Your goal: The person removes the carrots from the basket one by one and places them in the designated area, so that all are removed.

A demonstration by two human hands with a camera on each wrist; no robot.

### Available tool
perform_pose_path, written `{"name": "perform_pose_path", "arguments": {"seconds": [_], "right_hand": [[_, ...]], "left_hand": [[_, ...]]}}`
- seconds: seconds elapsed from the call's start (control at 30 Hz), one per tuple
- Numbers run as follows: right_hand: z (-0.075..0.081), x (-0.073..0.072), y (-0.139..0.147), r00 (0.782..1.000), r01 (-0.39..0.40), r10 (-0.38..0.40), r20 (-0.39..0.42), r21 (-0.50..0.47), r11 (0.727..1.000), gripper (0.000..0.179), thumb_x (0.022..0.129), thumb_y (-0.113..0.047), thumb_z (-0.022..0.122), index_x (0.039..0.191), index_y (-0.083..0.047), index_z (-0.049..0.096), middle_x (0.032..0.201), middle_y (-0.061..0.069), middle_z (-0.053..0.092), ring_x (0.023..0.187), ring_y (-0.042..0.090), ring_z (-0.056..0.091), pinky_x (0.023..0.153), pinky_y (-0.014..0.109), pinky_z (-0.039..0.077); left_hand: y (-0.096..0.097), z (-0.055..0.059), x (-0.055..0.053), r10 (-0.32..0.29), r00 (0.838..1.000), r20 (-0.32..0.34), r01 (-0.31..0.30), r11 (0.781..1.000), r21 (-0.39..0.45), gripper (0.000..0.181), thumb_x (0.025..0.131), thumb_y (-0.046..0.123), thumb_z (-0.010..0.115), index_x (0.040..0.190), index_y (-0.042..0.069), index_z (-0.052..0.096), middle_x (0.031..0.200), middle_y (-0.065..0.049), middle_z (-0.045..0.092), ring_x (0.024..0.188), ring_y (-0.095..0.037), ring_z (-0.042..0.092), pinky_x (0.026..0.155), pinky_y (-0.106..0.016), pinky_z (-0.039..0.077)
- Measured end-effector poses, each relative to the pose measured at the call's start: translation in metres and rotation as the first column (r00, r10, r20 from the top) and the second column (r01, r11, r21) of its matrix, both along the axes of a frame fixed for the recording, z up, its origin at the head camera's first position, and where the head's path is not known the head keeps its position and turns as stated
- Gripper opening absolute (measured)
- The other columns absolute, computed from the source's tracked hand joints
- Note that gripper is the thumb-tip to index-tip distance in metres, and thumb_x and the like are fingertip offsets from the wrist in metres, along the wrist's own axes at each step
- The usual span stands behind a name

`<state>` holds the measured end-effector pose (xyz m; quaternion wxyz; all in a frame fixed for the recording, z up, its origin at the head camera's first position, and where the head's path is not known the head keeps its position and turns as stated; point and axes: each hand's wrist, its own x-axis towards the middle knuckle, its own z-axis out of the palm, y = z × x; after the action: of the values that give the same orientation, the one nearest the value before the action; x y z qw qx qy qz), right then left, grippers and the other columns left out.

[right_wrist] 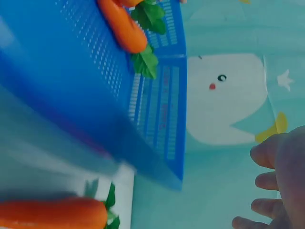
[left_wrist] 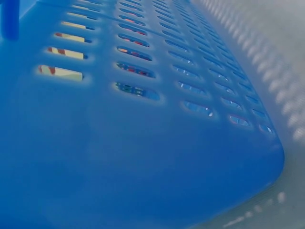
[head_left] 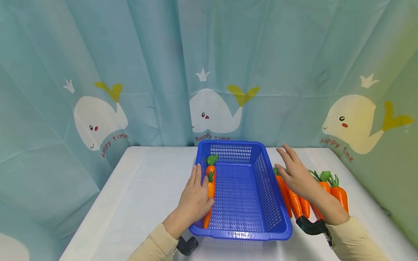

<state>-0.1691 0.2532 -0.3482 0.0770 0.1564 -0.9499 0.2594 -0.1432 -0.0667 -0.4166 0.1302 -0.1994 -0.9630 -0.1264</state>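
In the head view, a blue basket (head_left: 235, 195) sits in the lower centre of the frame on a white table (head_left: 140, 181); two carrots lie inside it along its left wall, the upper carrot (head_left: 212, 170) with its leafy top near the far corner, the lower carrot (head_left: 207, 217) partly under the left hand (head_left: 195, 199); that hand's fingers reach straight up the frame, two side by side, the thumb apart at the lower carrot, though I cannot tell how firmly it touches; the right hand (head_left: 295, 177), fingers slightly spread, hovers right of the basket above a row of loose carrots (head_left: 295, 203); a pale teal curtain (head_left: 156, 54) with white whales fills the upper frame.

In the left wrist view, the basket's slotted wall covers most of the frame; the left fingers cannot be judged there.

In the right wrist view, the basket and its two carrots are upper left, a loose carrot lower left; the right hand's fingers, lower right, stand apart.
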Motion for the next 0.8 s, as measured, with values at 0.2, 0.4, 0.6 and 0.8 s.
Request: {"name": "perform_pose_path", "arguments": {"seconds": [0.2,0.4,0.6,0.8], "right_hand": [[-0.004,-0.005,-0.019,0.999,-0.029,0.029,-0.019,0.003,1.000,0.060,0.103,-0.019,0.049,0.153,0.003,0.026,0.162,0.028,0.012,0.144,0.054,0.021,0.110,0.072,0.026],[-0.008,-0.009,-0.039,0.995,-0.087,0.087,-0.050,-0.011,0.996,0.059,0.102,-0.017,0.051,0.152,0.004,0.029,0.161,0.027,0.015,0.145,0.051,0.024,0.112,0.068,0.028],[-0.013,-0.015,-0.056,0.993,-0.119,0.119,-0.021,-0.028,0.992,0.059,0.102,-0.018,0.050,0.153,0.002,0.028,0.163,0.025,0.013,0.147,0.048,0.023,0.113,0.066,0.028],[-0.023,-0.021,-0.072,0.992,-0.123,0.122,-0.029,-0.041,0.992,0.056,0.101,-0.015,0.052,0.151,0.003,0.032,0.161,0.026,0.017,0.146,0.049,0.026,0.112,0.065,0.031]], "left_hand": [[0.001,0.000,-0.001,0.003,1.000,0.010,-0.003,1.000,-0.003,0.060,0.084,0.024,0.067,0.130,-0.013,0.056,0.154,-0.037,0.028,0.148,-0.049,0.022,0.118,-0.052,0.033],[0.001,0.000,0.000,0.000,1.000,-0.001,0.000,1.000,0.010,0.059,0.083,0.023,0.068,0.129,-0.014,0.057,0.153,-0.038,0.029,0.147,-0.050,0.023,0.117,-0.052,0.033],[0.001,0.000,0.001,-0.004,1.000,0.011,0.004,1.000,0.020,0.060,0.083,0.023,0.068,0.129,-0.014,0.057,0.153,-0.038,0.028,0.147,-0.050,0.023,0.117,-0.053,0.033],[0.001,0.001,0.001,0.001,1.000,0.002,-0.001,1.000,0.006,0.061,0.083,0.025,0.070,0.129,-0.014,0.057,0.153,-0.039,0.028,0.147,-0.050,0.023,0.118,-0.052,0.033]]}}
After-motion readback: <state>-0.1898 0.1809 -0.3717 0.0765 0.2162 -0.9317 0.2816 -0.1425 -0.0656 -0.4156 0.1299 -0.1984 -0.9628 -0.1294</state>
